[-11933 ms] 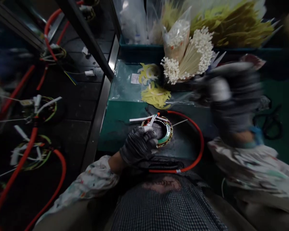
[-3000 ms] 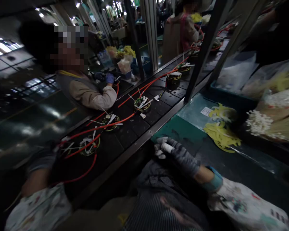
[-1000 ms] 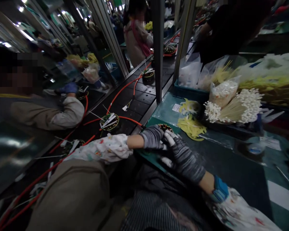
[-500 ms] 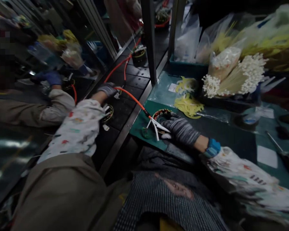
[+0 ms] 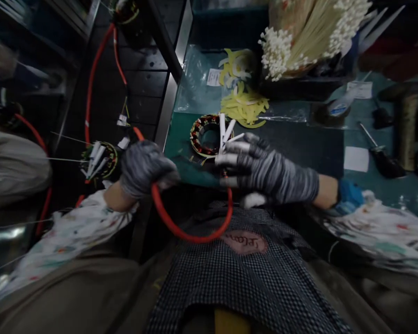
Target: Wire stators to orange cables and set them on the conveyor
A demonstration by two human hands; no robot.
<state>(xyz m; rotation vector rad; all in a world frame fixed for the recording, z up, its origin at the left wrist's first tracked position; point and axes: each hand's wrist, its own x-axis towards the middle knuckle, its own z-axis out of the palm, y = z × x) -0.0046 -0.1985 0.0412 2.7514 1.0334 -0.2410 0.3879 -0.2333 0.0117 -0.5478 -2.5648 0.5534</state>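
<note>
My left hand (image 5: 148, 169), in a grey striped glove, is closed around a red cable (image 5: 195, 237) that hangs in a loop over my lap. My right hand (image 5: 264, 171), gloved too, has its fingers spread beside the cable's upper end and the white sleeves (image 5: 226, 132). Just behind those sleeves a ring-shaped wound coil (image 5: 196, 134) lies flat on the green mat (image 5: 176, 134). Whether my right fingers touch the cable is hard to tell from the blur.
Another coil with white sleeves (image 5: 106, 160) sits on the dark conveyor (image 5: 142, 76) at left. Yellow strips (image 5: 245, 104) and white-tipped bundles (image 5: 278, 55) lie behind the mat. A black-handled screwdriver (image 5: 386, 162) is at right. At far left shows a person's sleeve (image 5: 16, 157).
The view has shifted down. My left hand has come back from the conveyor towards my lap with the cable, which now bends in a loop. My right hand has left the coil, fingers spread.
</note>
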